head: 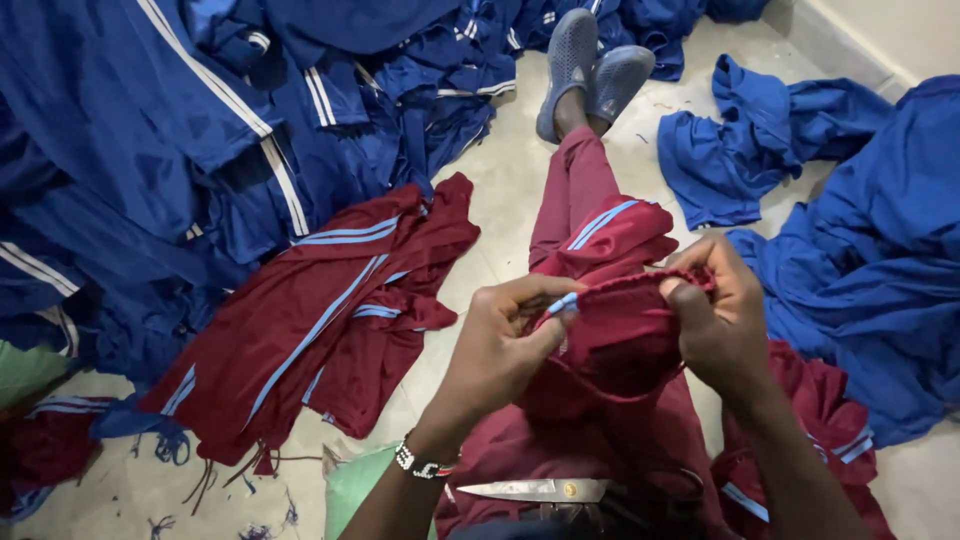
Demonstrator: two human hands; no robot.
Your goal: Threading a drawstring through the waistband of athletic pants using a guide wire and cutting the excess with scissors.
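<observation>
While both hands pinched the maroon waistband (625, 300), left hand (500, 345) and right hand (722, 320) clamped tight, checking seemed underway (scissors (535, 490) lay near); next needed careful trimming.

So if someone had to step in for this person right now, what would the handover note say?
Left hand: grip closed, pinching the gathered edge of the maroon garment by its light blue stripe.
Right hand: grip closed on the same edge, a little further along.
The garment is held up over the lap. Scissors lie on the lap, untouched.
A pile of maroon garments with blue stripes lies on the floor to the left; blue garments are heaped to the left, with more to the right.
Done: cannot tell which pieces are finished.
Left: the garment in hand is still being worked on.
</observation>
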